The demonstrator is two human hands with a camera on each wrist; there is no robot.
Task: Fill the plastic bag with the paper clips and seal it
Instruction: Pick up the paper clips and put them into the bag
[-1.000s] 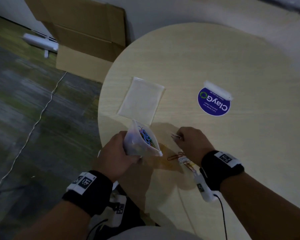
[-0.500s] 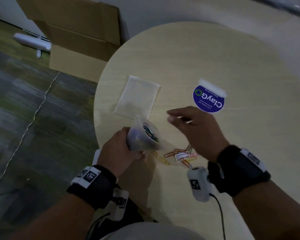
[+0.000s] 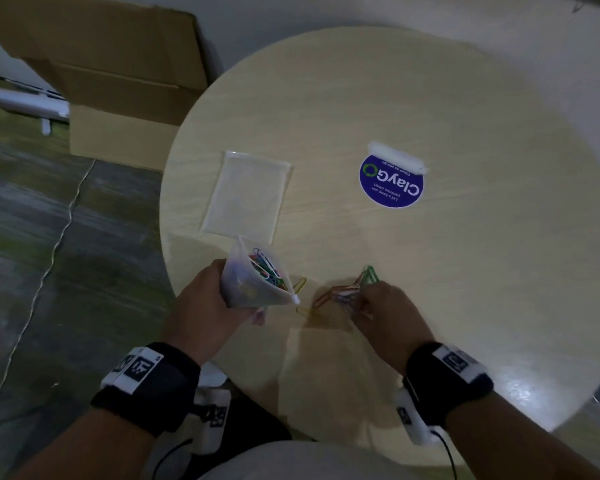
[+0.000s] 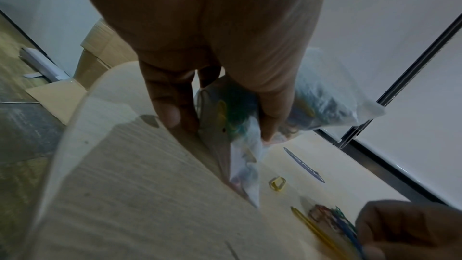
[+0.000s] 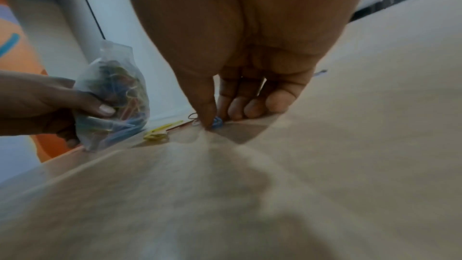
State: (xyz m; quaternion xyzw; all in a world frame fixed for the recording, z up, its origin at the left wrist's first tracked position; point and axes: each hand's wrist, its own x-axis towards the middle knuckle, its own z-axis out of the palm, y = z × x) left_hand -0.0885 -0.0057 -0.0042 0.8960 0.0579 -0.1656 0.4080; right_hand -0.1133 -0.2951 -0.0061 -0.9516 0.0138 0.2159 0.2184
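My left hand (image 3: 201, 306) grips a clear plastic bag (image 3: 253, 285) at the near table edge. Its mouth is open and turned up, with several coloured paper clips inside. The left wrist view shows thumb and fingers curled round the bag (image 4: 242, 126). Loose paper clips (image 3: 340, 293) lie on the table just right of the bag, and a yellow clip (image 3: 300, 285) lies beside it. My right hand (image 3: 374, 303) is down on that pile. In the right wrist view my right hand (image 5: 216, 121) has its thumb and curled fingers pinching a blue clip (image 5: 218, 123) against the tabletop.
A second, empty plastic bag (image 3: 246, 197) lies flat beyond the held one. A round blue sticker (image 3: 392, 181) is taped to the round wooden table (image 3: 465, 289). Cardboard boxes (image 3: 118, 81) stand on the floor past the table's left edge.
Half a second ago my right hand was raised beside the bag's mouth. It has come back down onto the loose clips. The left hand still holds the bag in about the same place.
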